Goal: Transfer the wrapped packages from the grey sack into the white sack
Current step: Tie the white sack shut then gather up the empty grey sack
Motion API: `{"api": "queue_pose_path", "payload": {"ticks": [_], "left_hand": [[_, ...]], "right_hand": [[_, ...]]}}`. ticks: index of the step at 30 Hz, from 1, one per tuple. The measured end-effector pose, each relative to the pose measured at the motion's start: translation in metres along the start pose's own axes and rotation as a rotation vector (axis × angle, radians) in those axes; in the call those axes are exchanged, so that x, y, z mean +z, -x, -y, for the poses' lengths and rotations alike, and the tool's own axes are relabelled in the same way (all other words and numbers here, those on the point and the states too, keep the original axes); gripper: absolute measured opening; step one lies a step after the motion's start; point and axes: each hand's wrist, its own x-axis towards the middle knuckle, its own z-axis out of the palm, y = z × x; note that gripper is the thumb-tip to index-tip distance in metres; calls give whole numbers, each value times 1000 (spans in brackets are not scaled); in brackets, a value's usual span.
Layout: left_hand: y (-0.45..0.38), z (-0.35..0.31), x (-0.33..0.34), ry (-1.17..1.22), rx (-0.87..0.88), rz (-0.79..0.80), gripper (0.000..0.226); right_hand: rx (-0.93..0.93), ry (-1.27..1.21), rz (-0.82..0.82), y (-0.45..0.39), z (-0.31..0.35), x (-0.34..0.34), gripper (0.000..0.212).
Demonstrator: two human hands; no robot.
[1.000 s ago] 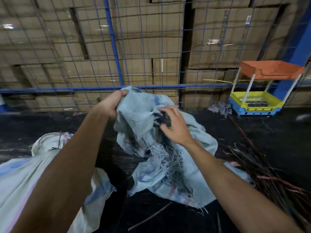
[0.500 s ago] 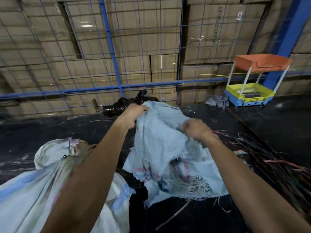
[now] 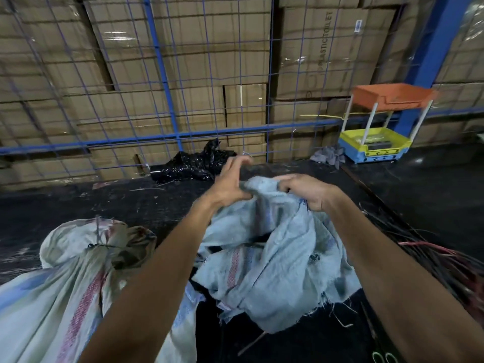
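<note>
Packages are not showing anywhere right now, so I cannot tell how many are already moved. I think the grey sack [image 3: 277, 260] is looking floppy and flat, so it may be nearly empty, but something could be hiding inside its folds. It is hanging in the middle of the view, with its torn bottom edge drooping toward the dark floor [image 3: 131, 203]. The white sack [image 3: 78, 284] is lying on the floor to the left, just beside the grey one. It is looking full and lumpy, and its neck is bunched and tied with a string. I am guessing the job is close to the end, or the white sack would need opening again. Both arms are reaching forward with the hands close together at the top of the grey sack. The left hand [image 3: 230, 184] is pinching the cloth with its thumb, while its fingers are sticking up and spread. The right hand [image 3: 307, 191] is curling tight around a bunch of the same cloth.
</note>
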Motion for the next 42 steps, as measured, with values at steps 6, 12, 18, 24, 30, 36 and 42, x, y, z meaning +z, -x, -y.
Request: {"api": "queue_pose_path", "payload": {"ticks": [6, 12, 18, 24, 30, 36, 42], "left_hand": [[-23, 10, -9, -398, -185, -15, 15], [-36, -39, 2, -290, -167, -322, 32], [-21, -94, -2, 506, 189, 18, 33], [25, 25, -6, 579, -363, 284, 82], [43, 65, 16, 195, -553, 553, 79], [49, 61, 18, 1050, -332, 224, 80], [41, 24, 60, 692, -364, 602, 69]], "right_hand": [[-234, -225, -33, 24, 19, -32, 37], [-192, 92, 58, 14, 3, -41, 39], [-337, 60, -443, -13, -6, -11, 13], [-292, -429, -331, 2, 9, -45, 13], [-252, -561, -357, 2, 7, -53, 40], [-317, -780, -239, 10, 4, -69, 49], [-315, -817, -288, 12, 2, -66, 32]]}}
